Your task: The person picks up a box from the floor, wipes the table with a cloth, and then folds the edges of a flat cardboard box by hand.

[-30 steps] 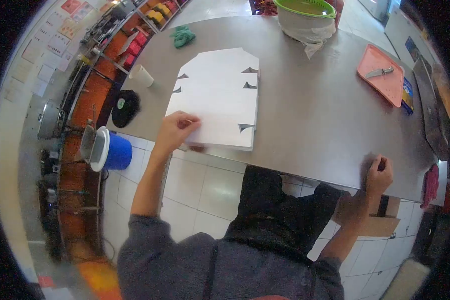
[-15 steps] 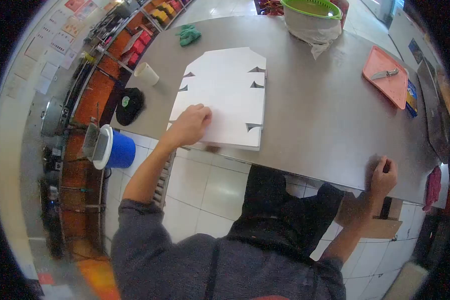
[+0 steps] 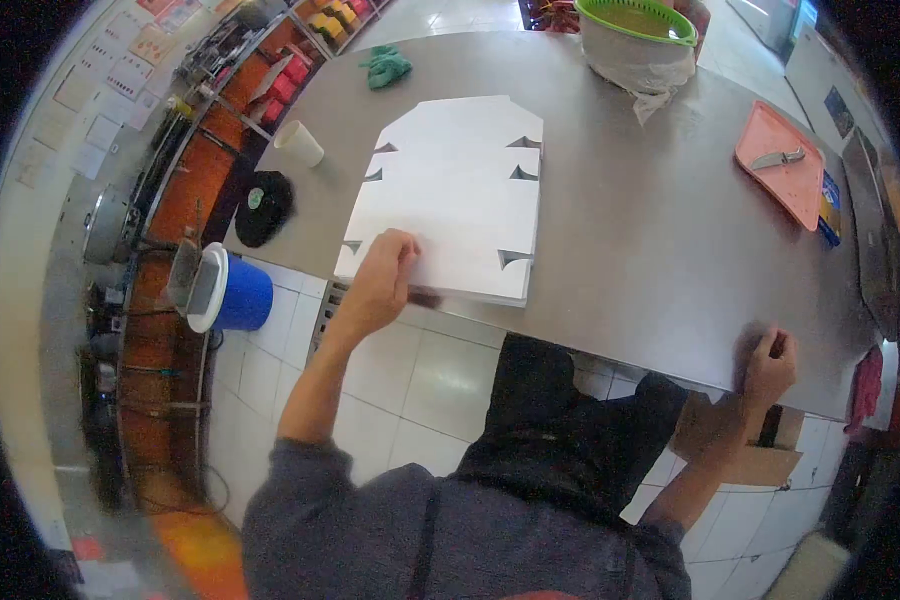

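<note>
A stack of flat white cardboard sheets [image 3: 450, 195] with cut-out notches along both sides lies on the steel table, its near end by the table's front edge. My left hand [image 3: 383, 272] rests on the near left part of the stack, fingers curled and pressed together; nothing shows in them, though the fingertips are partly hidden. My right hand [image 3: 770, 365] lies at the table's front right edge, loosely curled with no object visible in it.
On the metal table [image 3: 630, 240] stand a paper cup [image 3: 299, 144], a black cap [image 3: 264, 209], a green cloth [image 3: 385, 67] and a green-rimmed basket [image 3: 638, 45]. A pink tray [image 3: 780, 165] bears a knife [image 3: 777, 158]. A blue bucket [image 3: 242, 295] is at left.
My left hand has drawn back toward the near edge of the stack, fingers still curled. My right hand has stayed at the table edge. The view has shifted slightly.
</note>
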